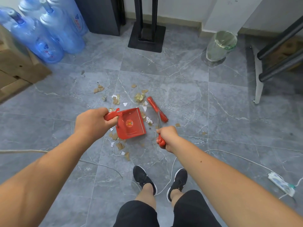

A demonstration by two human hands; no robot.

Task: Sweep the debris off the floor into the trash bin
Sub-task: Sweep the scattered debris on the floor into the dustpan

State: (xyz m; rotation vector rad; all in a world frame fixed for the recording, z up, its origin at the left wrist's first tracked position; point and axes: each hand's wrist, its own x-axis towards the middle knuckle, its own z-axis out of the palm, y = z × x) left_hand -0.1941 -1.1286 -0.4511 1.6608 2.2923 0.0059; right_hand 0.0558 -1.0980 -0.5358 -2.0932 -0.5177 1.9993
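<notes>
Torn cardboard and paper debris [115, 99] lies scattered on the grey tiled floor around the middle of the view. My left hand [91, 122] grips the handle of a red dustpan [131, 123], which is held over the debris with its tray empty. My right hand [167, 136] grips the red handle of a small brush whose red head [157, 109] points away from me, just right of the dustpan. A trash bin [220, 45] with a clear liner stands at the far right, by the wall.
Blue water jugs [49, 33] and cardboard boxes [18, 69] stand at the far left. A black stand base [146, 37] sits ahead. A frame with black bars [278, 63] stands at the right. Cables [170, 171] and a power strip [281, 183] lie near my feet.
</notes>
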